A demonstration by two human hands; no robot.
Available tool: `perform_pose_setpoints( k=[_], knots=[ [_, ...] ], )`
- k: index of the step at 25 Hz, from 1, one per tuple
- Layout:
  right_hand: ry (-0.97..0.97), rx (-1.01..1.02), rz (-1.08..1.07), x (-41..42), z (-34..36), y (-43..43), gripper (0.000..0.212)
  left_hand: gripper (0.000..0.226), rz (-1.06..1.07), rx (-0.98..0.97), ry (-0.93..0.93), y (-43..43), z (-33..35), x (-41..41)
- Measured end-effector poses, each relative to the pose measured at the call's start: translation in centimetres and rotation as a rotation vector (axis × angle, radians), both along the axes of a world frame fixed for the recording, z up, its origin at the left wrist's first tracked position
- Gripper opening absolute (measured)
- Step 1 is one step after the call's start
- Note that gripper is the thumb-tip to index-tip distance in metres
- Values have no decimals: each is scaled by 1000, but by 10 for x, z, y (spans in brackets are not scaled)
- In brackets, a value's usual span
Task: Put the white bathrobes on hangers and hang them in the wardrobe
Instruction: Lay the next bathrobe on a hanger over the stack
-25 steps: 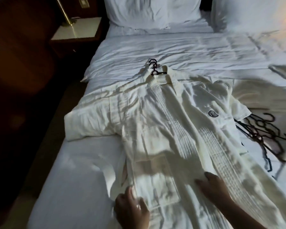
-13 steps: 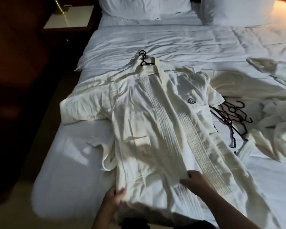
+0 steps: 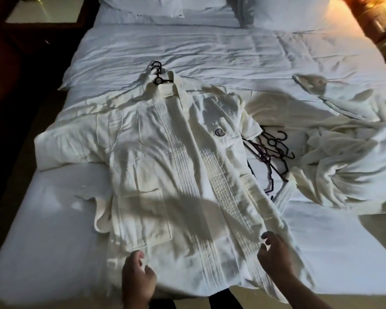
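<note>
White robe (image 3: pixel 165 175) lies flat on the bed (image 3: pixel 54 219), front up, with a hanger (image 3: pixel 157 73) in its neck. Left hand (image 3: pixel 138 279) and right hand (image 3: pixel 274 257) are at its bottom edge, fingers loosely bent, each grip loose, holding nothing I can see. I think the robe is being made neat. Next, take the hanger's hook, lift, and carry it to the wardrobe.

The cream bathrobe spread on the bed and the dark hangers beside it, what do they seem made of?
The cream bathrobe looks like soft matte cotton: waffle-textured front bands, loose creases. The pile of thin dark hangers looks like moulded plastic, judging by flat looped hooks; coated metal is possible in this dim light.
</note>
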State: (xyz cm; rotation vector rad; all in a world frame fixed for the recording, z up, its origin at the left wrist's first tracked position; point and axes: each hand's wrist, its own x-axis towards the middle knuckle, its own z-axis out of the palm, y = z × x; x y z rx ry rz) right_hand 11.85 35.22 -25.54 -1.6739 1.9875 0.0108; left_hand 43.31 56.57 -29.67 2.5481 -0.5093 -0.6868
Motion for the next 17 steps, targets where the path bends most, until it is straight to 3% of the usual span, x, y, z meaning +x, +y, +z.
perform_pose_setpoints(
  k=[3, 5, 7, 9, 11, 14, 16, 17],
  knots=[
    [115, 166, -60, -43, 3, -48, 69, 28, -306, -65, 334, -59, 5, -69],
    [15, 404, -160, -69, -9, -69, 95, 15, -404, 26, 738, -103, 10, -118],
    [-163, 546, -256, -86, -19, -78, 112, 35, -364, 95, 963, -141, 6, -158],
    [-382, 623, -336, -93, -30, -78, 98, 38, -298, 118, 982, -167, 0, -184],
    [-509, 665, -280, -84, -14, -77, 74, 37, -208, 104, 961, -179, -3, -199],
    [-640, 617, -191, -93, 4, -88, 58, 18, 7, -109, 1008, -177, -13, -198],
    [-537, 648, -89, -110, 10, -93, 43, 26, 33, -113, 932, -155, -22, -184],
    [-361, 632, -30, -120, 13, -92, 31, 28, 23, -61, 868, -141, -20, -176]
  ],
)
